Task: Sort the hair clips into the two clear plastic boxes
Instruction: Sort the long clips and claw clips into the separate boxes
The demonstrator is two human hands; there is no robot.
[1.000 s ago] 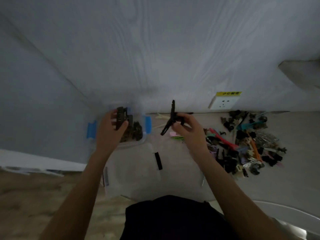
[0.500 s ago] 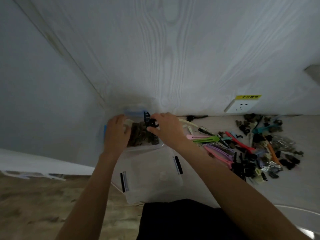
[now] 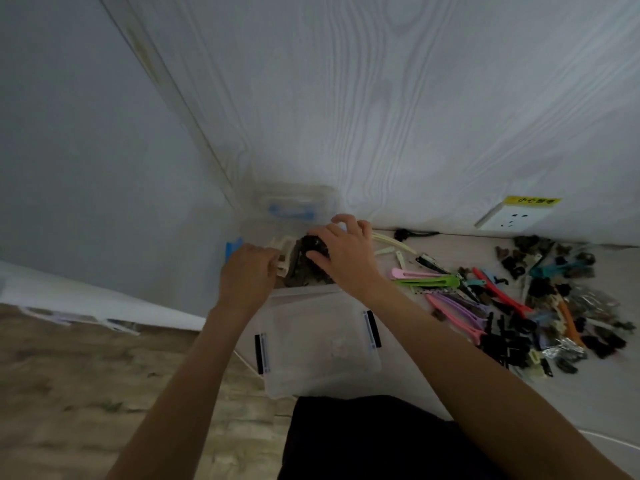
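A clear box with blue latches (image 3: 254, 226) sits in the corner against the wall, holding several dark claw clips (image 3: 304, 275). My right hand (image 3: 343, 251) reaches over it, thumb and fingers closed on a black claw clip (image 3: 313, 244) just above the pile. My left hand (image 3: 247, 275) rests on the box's left rim, fingers curled on it beside some cream clips (image 3: 282, 252). A second clear box with black latches (image 3: 318, 341) stands nearer to me. A big heap of mixed hair clips (image 3: 540, 299) lies on the floor at the right.
Long pink, green and purple clips (image 3: 433, 280) lie between the boxes and the heap. A wall socket (image 3: 512, 216) is mounted low on the wall at the right. A black cable (image 3: 412, 233) runs along the wall base. Wood-pattern flooring lies at the left.
My right hand has carried the black claw clip left from the open floor to over the blue-latched box. The view has shifted left and closer to the boxes. My left hand stays at the box.
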